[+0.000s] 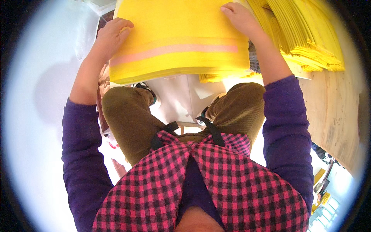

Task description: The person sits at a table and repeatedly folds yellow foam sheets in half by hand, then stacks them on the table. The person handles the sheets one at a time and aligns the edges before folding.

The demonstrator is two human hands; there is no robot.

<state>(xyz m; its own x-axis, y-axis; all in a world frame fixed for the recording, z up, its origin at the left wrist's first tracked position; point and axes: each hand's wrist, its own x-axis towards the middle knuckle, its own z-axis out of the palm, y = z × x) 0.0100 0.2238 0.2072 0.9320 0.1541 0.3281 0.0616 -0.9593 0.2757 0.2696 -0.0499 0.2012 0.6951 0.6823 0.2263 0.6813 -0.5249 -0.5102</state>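
Observation:
In front of my knees lies a thick stack of yellow envelopes (pixel 174 23), one pink strip (pixel 177 49) running across the top one near its closest edge. My left hand (pixel 113 36) is at the stack's left side, its fingers bent and the fingertips resting over the edge. On the far right side my right hand (pixel 241 18) holds the opposite edge, its thumb lying on the yellow surface. Both hands are closed on the sides of the stack. How far the fingers reach down the sides is hidden.
More yellow envelopes (pixel 297 27) stand packed in a leaning row on the wooden table (pixel 328 112) at the right. A pale wall (pixel 42 77) lies to the left. My knees (pixel 123 116) are just below the stack's near edge.

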